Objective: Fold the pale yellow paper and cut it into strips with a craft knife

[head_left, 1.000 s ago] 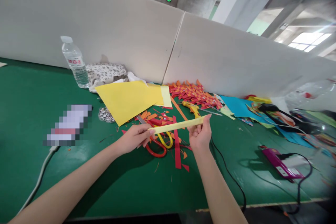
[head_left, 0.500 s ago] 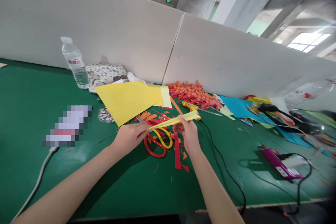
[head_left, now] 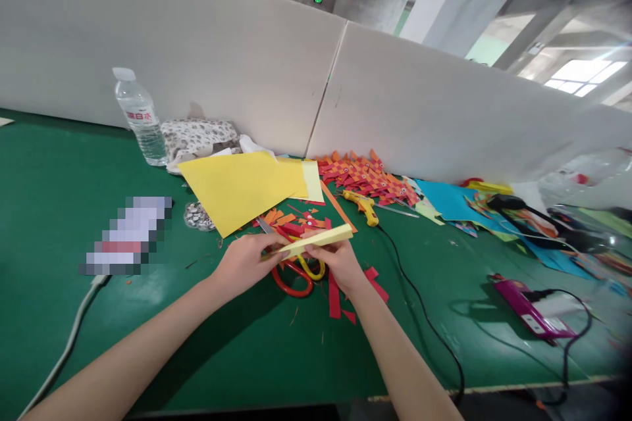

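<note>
A narrow folded piece of pale yellow paper (head_left: 323,238) is held in the air between both hands. My left hand (head_left: 249,262) pinches its left end. My right hand (head_left: 338,262) is closed on its lower edge nearer the right end. Below the paper lie scissors (head_left: 291,288) with red and yellow handles, partly hidden by the hands and paper. Red and orange paper scraps (head_left: 334,296) are scattered around them. Behind the hands, a large yellow sheet (head_left: 241,187) rests on other paper.
A yellow glue gun (head_left: 363,205) with a black cord lies right of the hands. Woven red-orange paper pieces (head_left: 365,177) are heaped by the partition. A water bottle (head_left: 141,118), a blurred phone-like object (head_left: 131,233) and a purple power strip (head_left: 533,312) are on the green table (head_left: 237,355).
My right hand has shifted left and down along the yellow paper, closer to my left hand. The paper's right end is lower, uncovering the glue gun and more red scraps.
</note>
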Tool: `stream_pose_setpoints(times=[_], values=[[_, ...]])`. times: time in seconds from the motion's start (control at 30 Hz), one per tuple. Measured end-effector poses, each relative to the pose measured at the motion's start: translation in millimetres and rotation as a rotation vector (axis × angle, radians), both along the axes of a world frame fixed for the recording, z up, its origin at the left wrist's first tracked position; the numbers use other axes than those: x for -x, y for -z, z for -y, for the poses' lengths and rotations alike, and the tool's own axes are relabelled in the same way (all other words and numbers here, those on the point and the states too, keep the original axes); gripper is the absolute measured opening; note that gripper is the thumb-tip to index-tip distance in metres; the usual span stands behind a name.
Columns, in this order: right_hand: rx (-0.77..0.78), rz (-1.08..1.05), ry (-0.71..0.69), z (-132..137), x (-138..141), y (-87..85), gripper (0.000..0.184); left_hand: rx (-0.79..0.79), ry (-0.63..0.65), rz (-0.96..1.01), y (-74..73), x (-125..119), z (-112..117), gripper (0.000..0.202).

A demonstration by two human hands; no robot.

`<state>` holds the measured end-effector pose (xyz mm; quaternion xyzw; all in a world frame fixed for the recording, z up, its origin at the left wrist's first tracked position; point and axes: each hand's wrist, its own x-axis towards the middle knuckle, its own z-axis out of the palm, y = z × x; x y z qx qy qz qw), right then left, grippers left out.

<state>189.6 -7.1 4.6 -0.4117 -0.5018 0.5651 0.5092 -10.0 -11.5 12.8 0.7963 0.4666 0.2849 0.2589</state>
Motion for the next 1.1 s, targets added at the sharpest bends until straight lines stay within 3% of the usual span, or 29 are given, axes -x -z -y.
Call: stream_pose_setpoints(times=[0.2,0.47,0.6,0.77,0.87,1.0,1.1], values=[[0.036,-0.089,0.028,2.1,-1.7,-3.1,0.015,-0.068,-0.035,0.014,2.5,1.9,-0.9,0.019],[0.023,-0.187,0.304,-9.8,-8.8,-7.9,0.017,-0.058,-0.1,-0.181,-8.3,2.9,0.0,0.03],[-0.017,-0.078,0.274,-8.2,-7.7,-5.4,0.018,-0.131,-0.104,-0.306,-5.1,0.7,2.3,0.03],[-0.097,0.127,0.125,-2.5,0.8,-1.4,0.013,-0.257,-0.058,-0.424,5.2,-0.4,1.7,0.018],[-0.075,0.13,0.083,-1.9,4.3,-0.8,0.01,-0.315,-0.043,-0.461,7.2,0.3,-0.1,0.018],[-0.033,0.071,0.105,-4.3,3.1,0.3,0.016,-0.322,-0.063,-0.445,5.2,0.0,-1.0,0.016],[-0.129,0.163,0.191,-5.8,-0.8,2.3,0.018,-0.349,-0.09,-0.427,5.0,-0.4,-1.7,0.018]])
